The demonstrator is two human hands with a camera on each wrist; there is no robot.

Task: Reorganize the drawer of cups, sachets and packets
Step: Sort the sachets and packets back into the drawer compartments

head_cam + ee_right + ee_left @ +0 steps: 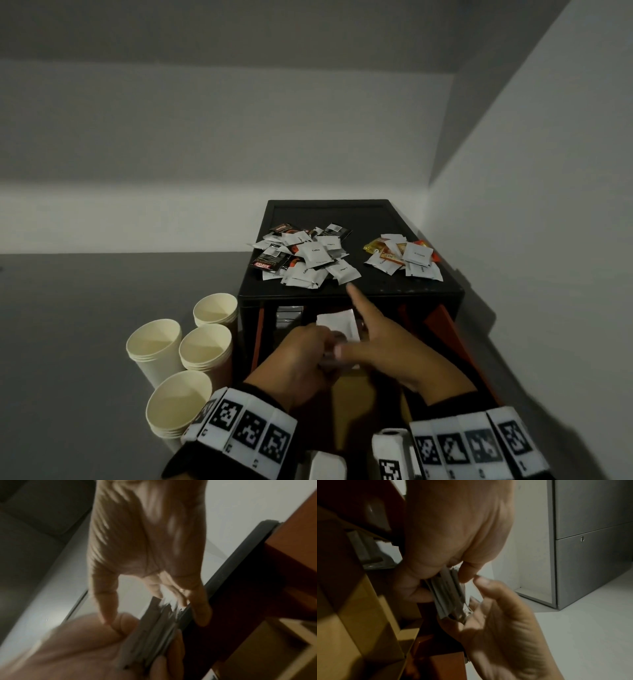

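Note:
My left hand grips a stack of white sachets edge-up over the open drawer of the black drawer unit. My right hand is beside it with its fingers straight, index finger raised, and thumb and fingertips touching the stack. The left wrist view shows the left thumb and fingers curled round the sachets. On top of the unit lie two loose heaps: white and dark sachets at the left, white and orange packets at the right.
Several stacks of cream paper cups stand on the grey floor to the left of the unit. White walls enclose the corner behind and to the right. The drawer has orange sides and a brown cardboard insert. A grey cabinet shows in the left wrist view.

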